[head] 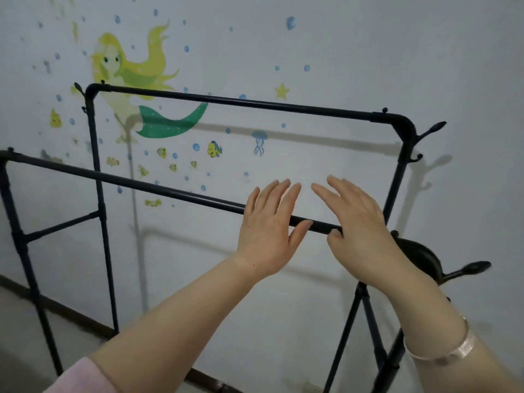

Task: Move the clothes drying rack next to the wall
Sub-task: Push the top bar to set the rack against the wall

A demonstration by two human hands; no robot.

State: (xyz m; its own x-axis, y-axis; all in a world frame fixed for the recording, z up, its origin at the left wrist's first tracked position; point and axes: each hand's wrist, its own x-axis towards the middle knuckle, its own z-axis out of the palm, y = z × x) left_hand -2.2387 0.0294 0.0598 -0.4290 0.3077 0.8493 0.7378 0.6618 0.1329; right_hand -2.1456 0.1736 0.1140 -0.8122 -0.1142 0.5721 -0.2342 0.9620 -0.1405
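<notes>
Clothes drying rack (170, 191), a black tubular frame with two top rails, stands just in front of the wall (340, 52) with the mermaid decal (133, 80), its far rail (241, 103) close to the plaster and its near rail under my hands. My left hand (269, 231) and right hand (354, 222) both lie flat on that near rail, fingers spread and uncurled, thumbs hooked underneath, so neither is gripping. I judge the frame light but stiff, likely to rack or tip if pushed at one end. I'd close both hands around the near rail, wider apart, clear of the hooks (431, 129).
</notes>
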